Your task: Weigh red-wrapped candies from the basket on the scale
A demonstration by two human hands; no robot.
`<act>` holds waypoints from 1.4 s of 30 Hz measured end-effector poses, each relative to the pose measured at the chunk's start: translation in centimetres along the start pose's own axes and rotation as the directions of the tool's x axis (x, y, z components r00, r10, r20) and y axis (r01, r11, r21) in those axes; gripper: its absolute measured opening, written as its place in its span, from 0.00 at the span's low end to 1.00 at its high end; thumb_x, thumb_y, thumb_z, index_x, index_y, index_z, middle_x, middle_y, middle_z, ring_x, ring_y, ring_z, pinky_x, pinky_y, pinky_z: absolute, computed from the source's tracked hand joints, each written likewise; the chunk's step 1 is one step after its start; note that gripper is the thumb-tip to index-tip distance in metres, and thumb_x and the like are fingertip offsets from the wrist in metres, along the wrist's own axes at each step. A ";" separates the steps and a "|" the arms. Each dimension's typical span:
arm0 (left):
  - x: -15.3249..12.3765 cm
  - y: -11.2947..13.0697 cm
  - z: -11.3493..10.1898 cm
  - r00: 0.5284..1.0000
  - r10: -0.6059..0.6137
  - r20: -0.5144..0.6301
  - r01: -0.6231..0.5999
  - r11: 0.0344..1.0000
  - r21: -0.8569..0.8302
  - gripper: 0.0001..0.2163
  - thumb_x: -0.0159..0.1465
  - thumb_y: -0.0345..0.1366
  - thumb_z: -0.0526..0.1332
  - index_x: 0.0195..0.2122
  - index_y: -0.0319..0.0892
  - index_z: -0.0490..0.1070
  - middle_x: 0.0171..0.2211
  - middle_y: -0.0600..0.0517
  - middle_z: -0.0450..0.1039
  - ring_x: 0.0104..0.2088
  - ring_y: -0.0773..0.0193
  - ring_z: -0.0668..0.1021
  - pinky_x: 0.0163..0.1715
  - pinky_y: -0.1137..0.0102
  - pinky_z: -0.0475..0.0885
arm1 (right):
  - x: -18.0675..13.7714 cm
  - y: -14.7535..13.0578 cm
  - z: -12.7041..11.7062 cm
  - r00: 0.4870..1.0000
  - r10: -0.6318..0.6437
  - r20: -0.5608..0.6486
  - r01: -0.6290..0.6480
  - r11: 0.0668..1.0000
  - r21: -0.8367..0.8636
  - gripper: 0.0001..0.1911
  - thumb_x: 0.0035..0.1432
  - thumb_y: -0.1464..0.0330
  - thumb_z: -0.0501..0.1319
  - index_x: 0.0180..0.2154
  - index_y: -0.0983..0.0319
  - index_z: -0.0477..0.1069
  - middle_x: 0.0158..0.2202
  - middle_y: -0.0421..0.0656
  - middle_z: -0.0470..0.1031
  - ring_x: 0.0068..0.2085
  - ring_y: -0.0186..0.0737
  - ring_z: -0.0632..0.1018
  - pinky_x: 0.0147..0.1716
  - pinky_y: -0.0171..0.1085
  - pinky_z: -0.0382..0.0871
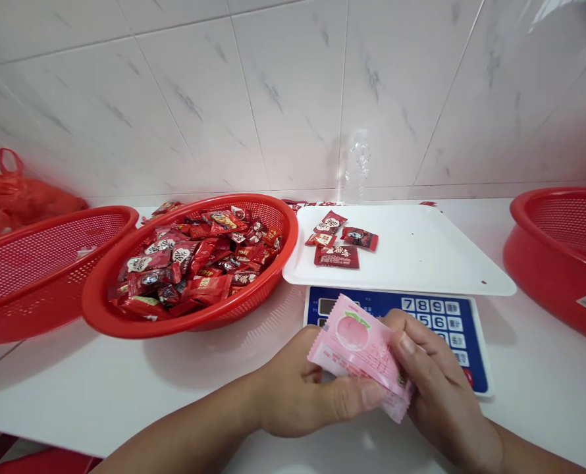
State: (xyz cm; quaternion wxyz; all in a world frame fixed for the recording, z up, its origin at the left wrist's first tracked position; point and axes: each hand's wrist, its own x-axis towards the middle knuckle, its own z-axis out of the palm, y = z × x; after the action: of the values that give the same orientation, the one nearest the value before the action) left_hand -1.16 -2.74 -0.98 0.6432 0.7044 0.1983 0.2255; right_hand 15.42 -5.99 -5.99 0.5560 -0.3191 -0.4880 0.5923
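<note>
Pink candy packets [357,349] with a peach printed on the front are pinched between my two hands, above the scale's keypad. They overlap, and how many there are I cannot tell. My left hand [313,388] grips their lower left side, thumb laid across the front. On the right edge, my right hand [436,388] is closed with its thumb on top. Behind them is a blue and white digital scale [479,349], partly covered by the hands. Its white weighing tray [421,250] carries several red wrapped candies [336,257] on the left.
A red basket [100,316] full of red wrapped candies stands left of the scale. Farther left are another red basket [36,316] and a red plastic bag [21,191]. At right stands a red basket [544,263]. A clear bottle [357,164] stands by the tiled wall.
</note>
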 end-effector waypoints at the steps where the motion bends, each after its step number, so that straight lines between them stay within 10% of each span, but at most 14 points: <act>1: 0.0 0.0 0.0 1.000 -0.006 0.001 0.006 1.000 0.005 0.08 0.62 0.38 0.54 0.33 0.38 0.66 0.31 0.51 0.64 0.34 0.65 0.68 0.37 0.70 0.65 | 0.0 0.0 0.0 1.000 -0.001 -0.002 0.001 1.000 -0.005 0.15 0.63 0.61 0.53 0.26 0.60 0.61 0.22 0.36 0.62 0.24 0.30 0.61 0.22 0.30 0.55; 14: -0.2 -0.3 0.0 1.000 -0.001 -0.012 0.001 1.000 -0.007 0.10 0.62 0.40 0.56 0.33 0.38 0.68 0.31 0.50 0.65 0.34 0.64 0.69 0.36 0.69 0.66 | -0.1 0.1 0.2 1.000 0.013 -0.003 -0.013 1.000 0.026 0.15 0.63 0.62 0.54 0.26 0.60 0.62 0.21 0.35 0.62 0.23 0.29 0.60 0.22 0.29 0.55; 19: -0.3 -0.8 -0.2 0.979 0.016 -0.203 -0.055 0.981 -0.186 0.13 0.62 0.43 0.58 0.31 0.37 0.72 0.26 0.52 0.67 0.27 0.69 0.68 0.28 0.74 0.64 | -0.1 0.4 0.2 1.000 0.012 -0.013 -0.012 0.999 0.043 0.14 0.62 0.62 0.55 0.26 0.60 0.64 0.22 0.36 0.62 0.25 0.31 0.62 0.24 0.30 0.57; 34: 0.2 -1.2 -0.7 0.934 -0.064 -0.351 -0.045 0.955 -0.295 0.18 0.61 0.48 0.58 0.25 0.37 0.66 0.19 0.55 0.64 0.19 0.73 0.64 0.19 0.76 0.58 | 0.1 -0.9 1.1 0.967 0.082 0.241 -0.026 0.973 -0.228 0.17 0.59 0.57 0.57 0.26 0.61 0.72 0.21 0.38 0.65 0.24 0.31 0.64 0.23 0.31 0.59; 42: 0.6 -1.6 -1.1 0.928 -0.014 -0.373 -0.063 0.979 -0.193 0.26 0.63 0.56 0.49 0.24 0.37 0.67 0.18 0.54 0.64 0.19 0.70 0.68 0.22 0.73 0.62 | 0.9 0.2 0.2 0.996 0.057 0.069 -0.066 0.989 0.133 0.17 0.63 0.55 0.50 0.48 0.56 0.66 0.24 0.37 0.68 0.23 0.30 0.66 0.23 0.31 0.59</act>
State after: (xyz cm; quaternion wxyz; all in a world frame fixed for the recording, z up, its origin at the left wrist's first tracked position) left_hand -1.27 -1.36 -2.45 0.6589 0.5824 0.2842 0.3819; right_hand 15.04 -5.15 -5.94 0.5416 -0.2762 -0.4545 0.6510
